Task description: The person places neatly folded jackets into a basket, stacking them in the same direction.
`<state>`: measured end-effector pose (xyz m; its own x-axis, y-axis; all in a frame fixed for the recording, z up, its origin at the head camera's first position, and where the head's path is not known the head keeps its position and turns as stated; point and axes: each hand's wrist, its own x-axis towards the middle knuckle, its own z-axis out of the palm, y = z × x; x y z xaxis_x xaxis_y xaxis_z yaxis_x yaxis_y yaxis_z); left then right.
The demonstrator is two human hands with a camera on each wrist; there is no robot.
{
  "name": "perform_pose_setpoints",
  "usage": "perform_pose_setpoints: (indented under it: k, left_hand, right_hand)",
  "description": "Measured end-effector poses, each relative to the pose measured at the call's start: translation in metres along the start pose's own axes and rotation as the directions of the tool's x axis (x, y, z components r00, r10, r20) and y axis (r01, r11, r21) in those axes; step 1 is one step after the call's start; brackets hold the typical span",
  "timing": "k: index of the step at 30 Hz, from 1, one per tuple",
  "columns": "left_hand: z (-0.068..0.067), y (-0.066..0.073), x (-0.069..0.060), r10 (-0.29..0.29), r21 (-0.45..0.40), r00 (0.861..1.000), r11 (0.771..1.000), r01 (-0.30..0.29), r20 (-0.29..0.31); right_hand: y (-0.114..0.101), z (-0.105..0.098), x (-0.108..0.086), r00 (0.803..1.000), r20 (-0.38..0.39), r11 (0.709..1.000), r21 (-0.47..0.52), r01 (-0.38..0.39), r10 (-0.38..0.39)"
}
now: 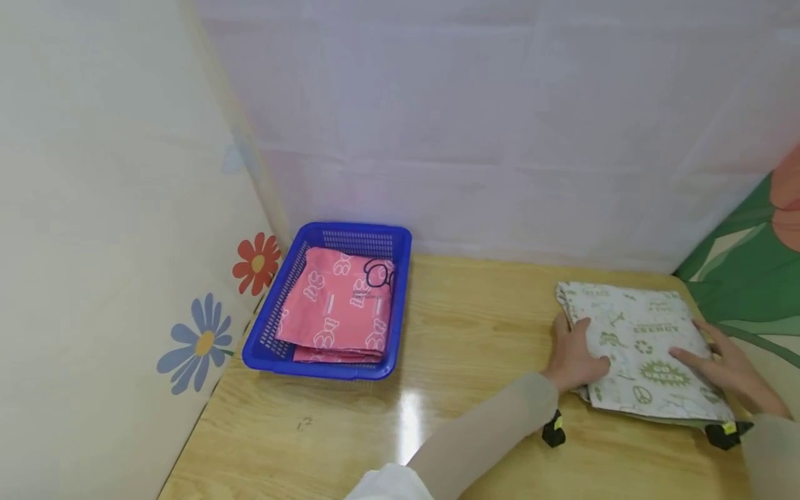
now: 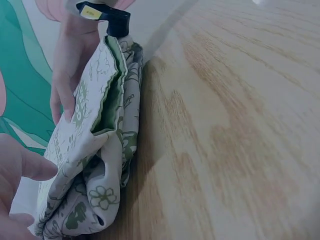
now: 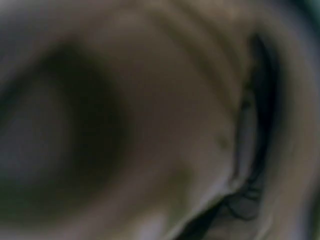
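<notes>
A folded white cloth with green print [image 1: 653, 347] lies on the table at the right. On its left edge rests my left hand [image 1: 576, 354], fingers relaxed and thumb over the top. My right hand [image 1: 728, 361] touches the right part, its fingers fairly straight. Seen from the left wrist, the cloth [image 2: 102, 150] has several thick layers and a loose fold at its end; my left hand [image 2: 17, 185] is beside it and my right hand [image 2: 67, 85] lies at the far side. The right wrist view is too dark and blurred to read.
A blue plastic basket [image 1: 250, 353] stands on the table [image 1: 475, 326] at the left, with folded pink printed cloth [image 1: 334, 305] inside. A pale sheet [image 1: 400, 125] hangs behind, and flower-printed panels border the left and right sides.
</notes>
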<state>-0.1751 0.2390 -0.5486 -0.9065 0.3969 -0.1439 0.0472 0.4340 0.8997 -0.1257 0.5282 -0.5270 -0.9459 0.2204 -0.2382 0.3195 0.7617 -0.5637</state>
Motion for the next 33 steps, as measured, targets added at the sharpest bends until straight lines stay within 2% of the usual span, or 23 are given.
perform_pose_setpoints:
  k: [7, 13, 20, 24, 28, 33]
  left_hand:
    - [0.002, -0.002, 0.006, 0.004, 0.026, 1.0, 1.0, -0.004, 0.001]
    - [0.005, 0.0, 0.009, -0.059, -0.036, 0.998, 0.998, 0.058, -0.017]
    - [0.003, 0.006, 0.006, -0.067, -0.077, 0.997, 0.995, 0.065, -0.035]
    - [0.001, 0.006, 0.006, -0.114, -0.104, 0.993, 0.988, 0.11, -0.032]
    - [-0.005, 0.007, 0.004, -0.143, -0.171, 0.99, 0.975, 0.141, 0.002]
    - [-0.009, 0.009, 0.002, -0.134, -0.282, 0.988, 0.947, 0.151, 0.081]
  right_hand:
    - [-0.002, 0.005, -0.001, 0.998, -0.058, 1.0, 0.015, -0.008, 0.008]
    - [-0.004, 0.004, -0.005, 0.998, -0.063, 0.999, 0.038, -0.014, 0.017]
    - [-0.007, 0.005, -0.009, 0.997, -0.072, 0.997, 0.065, -0.027, 0.032]
    - [-0.009, 0.006, -0.01, 0.997, -0.07, 0.997, 0.068, -0.025, 0.03]
    - [-0.009, 0.008, -0.01, 0.997, -0.067, 0.997, 0.067, -0.023, 0.028]
    - [-0.008, 0.01, -0.009, 0.996, -0.08, 0.997, 0.072, -0.023, 0.028]
